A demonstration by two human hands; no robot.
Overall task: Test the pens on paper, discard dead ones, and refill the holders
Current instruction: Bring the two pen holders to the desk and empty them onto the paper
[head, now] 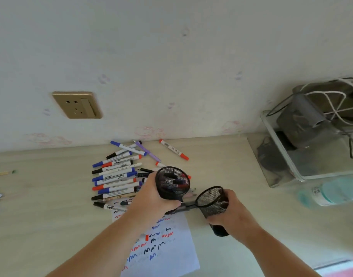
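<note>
The left hand (151, 194) grips a pen-filled mesh holder (172, 183); the right hand (234, 206) grips an empty-looking holder (210, 200), both tilted above the scribbled paper (165, 246), probably for refilling; loose pens (115, 172) lie beyond the paper.

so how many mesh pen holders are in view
2. One mesh holder with pens inside is in the left hand; the other holder is in the right hand. None seem hidden.
</note>
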